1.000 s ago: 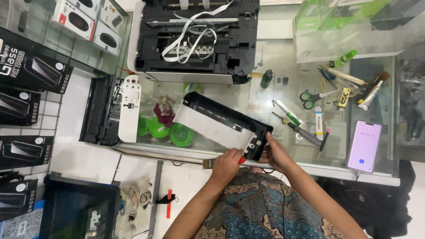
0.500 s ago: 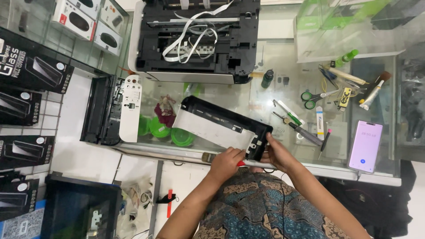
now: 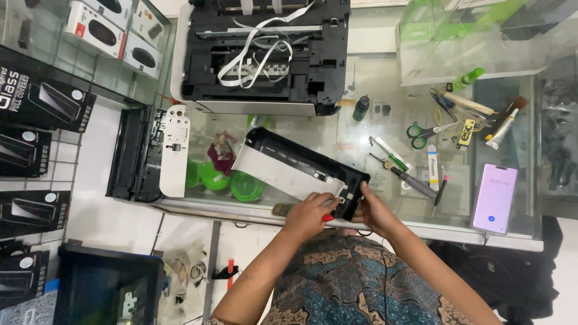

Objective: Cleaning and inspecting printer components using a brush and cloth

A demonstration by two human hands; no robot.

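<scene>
Both hands, left hand (image 3: 308,213) and right hand (image 3: 372,210), hold a tight grip on the black-and-white printer panel (image 3: 298,171) over the glass tabletop (image 3: 391,129) in a shop.

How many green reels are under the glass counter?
3: the green reels lie side by side below the glass, left of the long black-and-white panel; that panel may hide more.

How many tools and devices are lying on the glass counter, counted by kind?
Printer: 1
Long panel held by the left hand and right hand: 1
Scissors: 1
Screwdrivers: 2
Brush: 1
Phone: 1
Small dark bottle: 1
Total: 8
</scene>
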